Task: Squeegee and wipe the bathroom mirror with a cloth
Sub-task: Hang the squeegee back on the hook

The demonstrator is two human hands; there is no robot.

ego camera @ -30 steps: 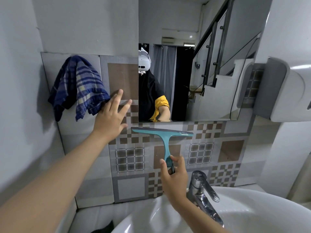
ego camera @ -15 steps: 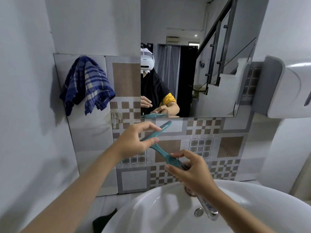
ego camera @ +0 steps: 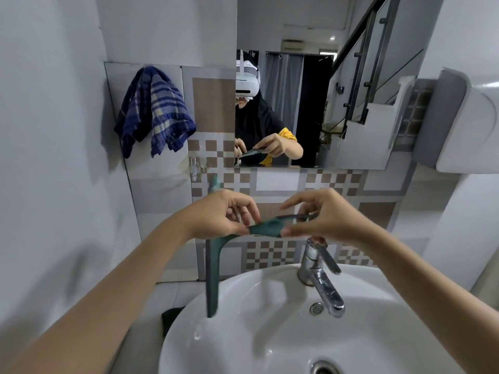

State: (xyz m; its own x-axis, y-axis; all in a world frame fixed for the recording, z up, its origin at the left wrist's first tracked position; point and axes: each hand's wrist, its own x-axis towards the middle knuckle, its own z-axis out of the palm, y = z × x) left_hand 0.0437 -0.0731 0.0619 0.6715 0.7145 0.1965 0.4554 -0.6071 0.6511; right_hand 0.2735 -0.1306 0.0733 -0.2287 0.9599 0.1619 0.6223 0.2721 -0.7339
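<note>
Plainly, both hands pinched the teal plastic squeegee above the white ceramic basin: left hand near the blade neck, right hand on the handle. It looked light, stiff, possibly wet-slick; the handle seemed the best hold.

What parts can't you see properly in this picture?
Head view:
- Squeegee handle: partly covered by the left hand and right hand.
- Squeegee blade: smeared by motion blur.
- Dark object beside the sink: hidden by its rim.
- Sink drain: cut off at the bottom edge.
</note>
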